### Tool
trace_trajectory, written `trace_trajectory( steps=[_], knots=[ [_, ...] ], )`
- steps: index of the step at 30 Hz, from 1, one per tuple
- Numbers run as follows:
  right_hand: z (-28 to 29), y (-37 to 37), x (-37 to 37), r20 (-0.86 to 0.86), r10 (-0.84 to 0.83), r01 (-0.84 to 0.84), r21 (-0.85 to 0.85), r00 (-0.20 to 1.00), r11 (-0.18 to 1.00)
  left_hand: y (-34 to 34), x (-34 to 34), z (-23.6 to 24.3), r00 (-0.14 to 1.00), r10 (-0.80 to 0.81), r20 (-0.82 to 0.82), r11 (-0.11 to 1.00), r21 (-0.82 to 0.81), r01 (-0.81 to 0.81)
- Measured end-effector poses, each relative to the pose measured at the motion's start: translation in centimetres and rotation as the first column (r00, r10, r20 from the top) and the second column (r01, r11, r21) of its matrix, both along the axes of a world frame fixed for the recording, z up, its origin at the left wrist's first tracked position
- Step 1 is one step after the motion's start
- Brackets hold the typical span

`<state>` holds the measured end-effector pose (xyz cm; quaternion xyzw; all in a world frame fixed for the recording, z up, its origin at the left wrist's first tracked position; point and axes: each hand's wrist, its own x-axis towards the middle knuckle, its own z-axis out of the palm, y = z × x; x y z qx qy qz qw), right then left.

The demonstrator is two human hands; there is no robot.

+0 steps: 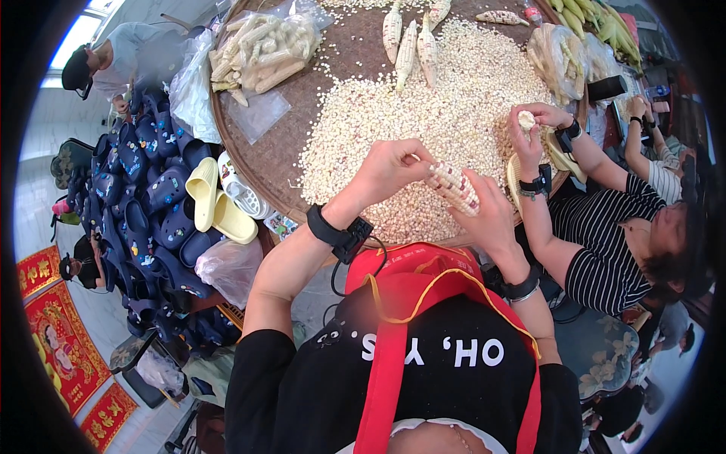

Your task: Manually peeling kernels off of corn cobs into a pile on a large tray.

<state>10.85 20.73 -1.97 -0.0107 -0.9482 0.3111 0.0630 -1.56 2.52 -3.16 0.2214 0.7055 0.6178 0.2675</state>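
Observation:
An ear of corn (pixel 452 188) with pale and dark red kernels is held at a tilt over the near edge of the kernel pile. My right hand (pixel 488 216) wraps round its lower right end. At its upper left end, my left hand (pixel 393 170) has its thumb and forefinger closed in a pinch against the kernels. Beneath and beyond both hands spreads a wide heap of loose corn kernels (pixel 363 121) on a round brown table (pixel 283 151). Several whole ears of corn (pixel 406 57) lie on top of the heap at the far side.
At my right, a co-worker in a striped shirt (pixel 605 265) holds a pale cob (pixel 526 119) over the table. A bag of bare cobs (pixel 265 53) lies far left, another bag (pixel 558 57) far right. Dark blue clogs (pixel 166 189) and yellow slippers (pixel 219 204) are piled to the left.

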Motion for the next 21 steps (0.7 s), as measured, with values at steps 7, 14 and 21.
trace_trajectory(
  steps=[7, 14, 21],
  knots=[
    [0.3, 0.0, -0.1, 0.019, -0.018, 0.019, -0.059, 1.0, 0.998, -0.4, -0.1, 0.4, 0.999, -0.014, 0.034, 0.999, -0.043, 0.016],
    [0.4, -0.2, -0.2, 0.013, -0.027, 0.028, -0.035, 1.0, 0.999, -0.1, 0.0, 2.0, 0.977, -0.076, -0.2, 0.987, -0.155, 0.045],
    [-0.1, 0.1, -0.4, 0.099, -0.029, 0.041, -0.124, 0.995, 0.991, 0.3, -0.1, 0.5, 0.947, -0.049, -0.318, 0.993, -0.116, 0.012]
  ],
)
